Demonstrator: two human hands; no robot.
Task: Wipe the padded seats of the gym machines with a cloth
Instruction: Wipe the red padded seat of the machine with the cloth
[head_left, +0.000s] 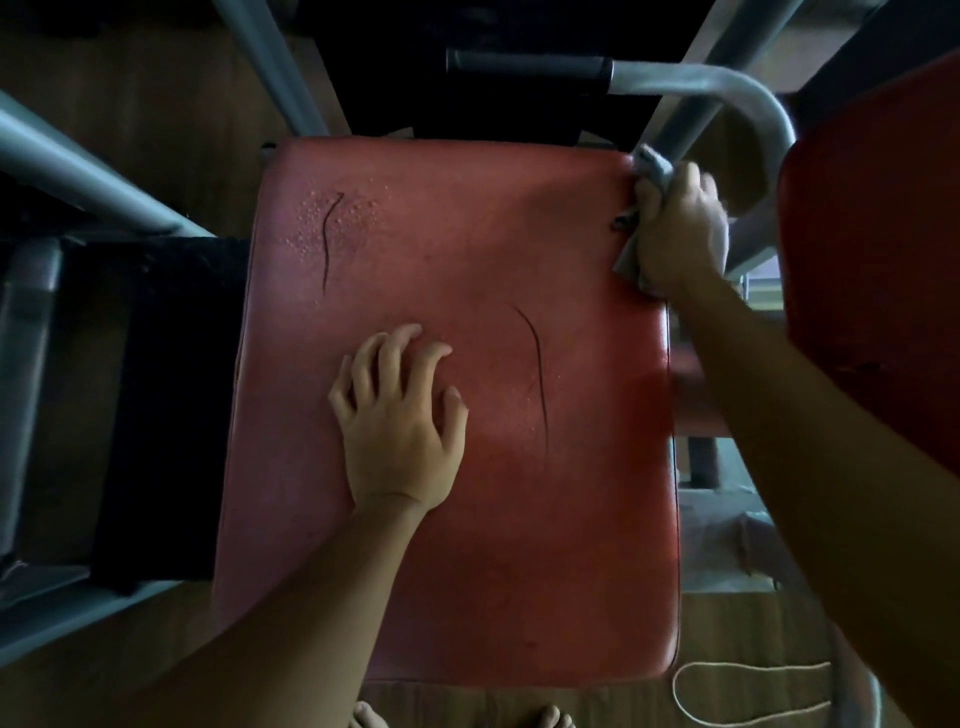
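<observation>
A red padded seat (457, 519) fills the middle of the head view, with two dark curved cracks and a patch of small bumps near its far left corner. My left hand (402, 415) rests on the seat's middle, fingers spread and bent, holding nothing. My right hand (680, 228) grips a bunched grey cloth (631, 260) and presses it against the seat's far right edge. Part of the cloth sticks out above my fingers.
Grey metal frame tubes (83, 171) run at the left and far right. A bar with a black grip (524, 70) crosses beyond the seat. A second red pad (878, 249) stands at the right. A white cord (737, 691) lies on the wooden floor.
</observation>
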